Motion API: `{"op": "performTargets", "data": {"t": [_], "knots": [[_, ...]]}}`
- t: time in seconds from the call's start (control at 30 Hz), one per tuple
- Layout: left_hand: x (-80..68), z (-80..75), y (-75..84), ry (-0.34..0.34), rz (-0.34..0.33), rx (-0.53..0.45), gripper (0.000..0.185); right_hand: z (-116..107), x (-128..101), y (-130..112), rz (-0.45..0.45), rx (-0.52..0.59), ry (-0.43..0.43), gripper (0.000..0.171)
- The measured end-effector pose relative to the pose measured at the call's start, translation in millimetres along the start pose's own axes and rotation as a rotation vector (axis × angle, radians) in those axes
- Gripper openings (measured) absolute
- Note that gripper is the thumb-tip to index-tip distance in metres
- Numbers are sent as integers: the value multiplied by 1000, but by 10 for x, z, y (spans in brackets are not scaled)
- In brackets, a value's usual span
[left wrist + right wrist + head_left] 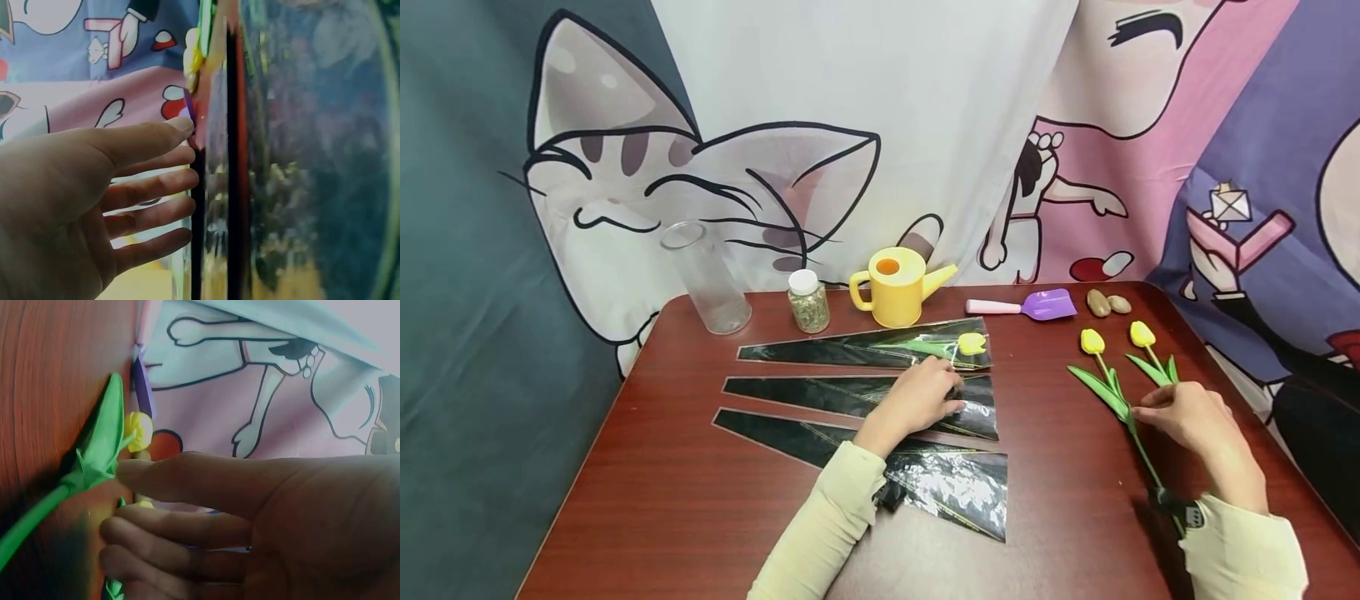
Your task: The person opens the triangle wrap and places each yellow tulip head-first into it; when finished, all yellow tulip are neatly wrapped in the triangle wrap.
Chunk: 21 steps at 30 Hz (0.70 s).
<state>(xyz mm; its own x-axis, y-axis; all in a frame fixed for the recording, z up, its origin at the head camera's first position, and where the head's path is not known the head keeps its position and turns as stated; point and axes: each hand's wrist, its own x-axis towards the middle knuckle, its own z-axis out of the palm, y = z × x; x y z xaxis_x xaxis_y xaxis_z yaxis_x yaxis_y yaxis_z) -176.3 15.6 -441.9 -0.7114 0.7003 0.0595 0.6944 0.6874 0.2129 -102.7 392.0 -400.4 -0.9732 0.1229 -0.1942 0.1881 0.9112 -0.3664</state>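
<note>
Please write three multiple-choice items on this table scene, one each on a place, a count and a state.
1. Where does the yellow plastic watering can stand?
A. Between the small white-capped jar and the purple toy shovel
B. On the floor
C. On the right sleeve

2. How many black cone-shaped film wrappers lie on the brown wooden table?
A. One
B. Three
C. Six

3. What is the left hand doing?
A. Gripping the shovel
B. Lifting the jar
C. Resting straight fingers on a wrapper

Answers: 1 A, it sits between them at the table's back; 2 B, three lie side by side; 3 C, fingers lie flat on film.

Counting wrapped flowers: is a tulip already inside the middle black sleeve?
No, the middle sleeve lies flat; only the far sleeve holds a yellow tulip.
</note>
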Motion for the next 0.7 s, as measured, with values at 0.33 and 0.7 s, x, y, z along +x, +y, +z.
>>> {"op": "performTargets", "data": {"t": [0.33, 0.7], "knots": [[-4, 116, 110, 39, -36, 72, 28, 47, -36, 71, -25, 41, -135, 31], [39, 166, 110, 101, -19, 56, 16, 49, 33, 91, -50, 89, -192, 27]]}}
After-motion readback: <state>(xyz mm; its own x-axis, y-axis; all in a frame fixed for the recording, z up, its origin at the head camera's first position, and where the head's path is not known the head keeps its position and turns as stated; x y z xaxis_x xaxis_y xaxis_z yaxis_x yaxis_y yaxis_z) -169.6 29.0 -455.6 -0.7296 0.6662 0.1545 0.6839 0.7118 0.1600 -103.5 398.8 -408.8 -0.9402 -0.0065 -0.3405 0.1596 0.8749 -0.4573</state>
